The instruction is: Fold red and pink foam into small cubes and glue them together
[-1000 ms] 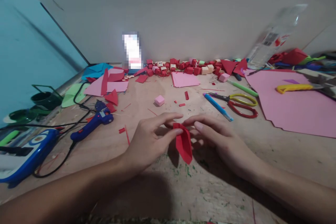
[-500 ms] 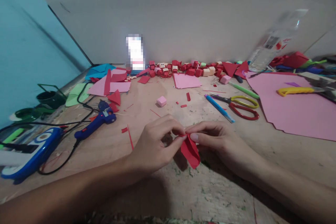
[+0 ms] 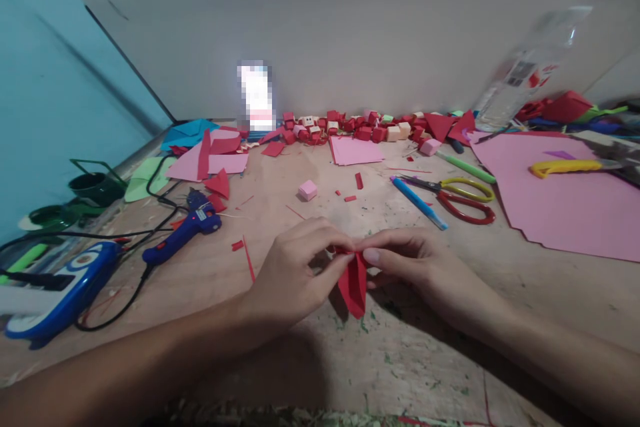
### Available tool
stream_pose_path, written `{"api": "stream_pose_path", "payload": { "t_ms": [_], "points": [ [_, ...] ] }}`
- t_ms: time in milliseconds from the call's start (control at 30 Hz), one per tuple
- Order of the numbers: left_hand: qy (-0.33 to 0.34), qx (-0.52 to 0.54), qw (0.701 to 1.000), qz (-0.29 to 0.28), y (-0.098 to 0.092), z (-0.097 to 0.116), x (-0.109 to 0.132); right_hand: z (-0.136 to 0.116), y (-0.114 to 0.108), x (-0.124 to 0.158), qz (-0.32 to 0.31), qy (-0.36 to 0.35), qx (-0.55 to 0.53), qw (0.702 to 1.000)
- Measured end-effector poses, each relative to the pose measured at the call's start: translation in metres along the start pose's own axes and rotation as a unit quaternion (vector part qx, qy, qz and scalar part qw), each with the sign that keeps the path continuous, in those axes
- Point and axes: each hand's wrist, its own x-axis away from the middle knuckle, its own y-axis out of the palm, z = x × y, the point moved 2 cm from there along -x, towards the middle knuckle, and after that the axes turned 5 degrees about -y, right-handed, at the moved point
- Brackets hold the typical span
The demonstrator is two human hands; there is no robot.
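A folded piece of red paper point(image 3: 354, 290) hangs between my two hands, its pointed end down over the table. My left hand point(image 3: 303, 270) pinches its upper edge between thumb and fingers. From the other side my right hand point(image 3: 415, 260) pinches the same edge, the fingertips of both hands almost touching. Part of the upper fold is hidden behind the fingers. Beyond the hands lies a small pink paper cube point(image 3: 307, 190), and red paper scraps point(image 3: 350, 199) are scattered near it.
Scissors point(image 3: 465, 200) and a blue pen point(image 3: 419, 203) lie to the right, with pink sheets point(image 3: 575, 207) and a yellow-handled cutter point(image 3: 567, 167) beyond. A blue glue gun point(image 3: 183, 230) with its cord is at left. Small red paper cubes point(image 3: 365, 133), a lit phone point(image 3: 257, 97) and a bottle point(image 3: 530, 73) stand along the wall.
The red paper has swung from slanting down right to hanging nearly straight down, its fold now facing me. Both hands keep their pinch, with slight finger shifts. The view has tilted a little.
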Motion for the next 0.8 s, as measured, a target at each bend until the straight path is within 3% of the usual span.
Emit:
{"api": "stream_pose_path", "payload": {
  "t_ms": [167,433,600,667,800],
  "points": [
    [0.002,-0.016,0.999,-0.036,0.004,-0.003,0.002,-0.004,0.007,0.004,-0.002,-0.107,0.174,0.979],
    [0.006,-0.008,0.999,-0.036,0.007,-0.002,0.003,-0.002,0.012,0.009,0.006,-0.058,0.197,0.979],
    [0.012,-0.004,0.999,-0.042,0.010,-0.001,0.005,-0.009,0.014,0.013,0.032,-0.162,0.352,0.921],
    [-0.005,0.012,0.999,-0.046,0.010,-0.001,0.004,-0.009,0.013,0.012,0.034,-0.170,0.370,0.913],
    [-0.102,0.123,0.986,-0.051,0.009,-0.005,0.000,-0.007,0.011,0.009,0.034,-0.134,0.313,0.940]
  ]
}}
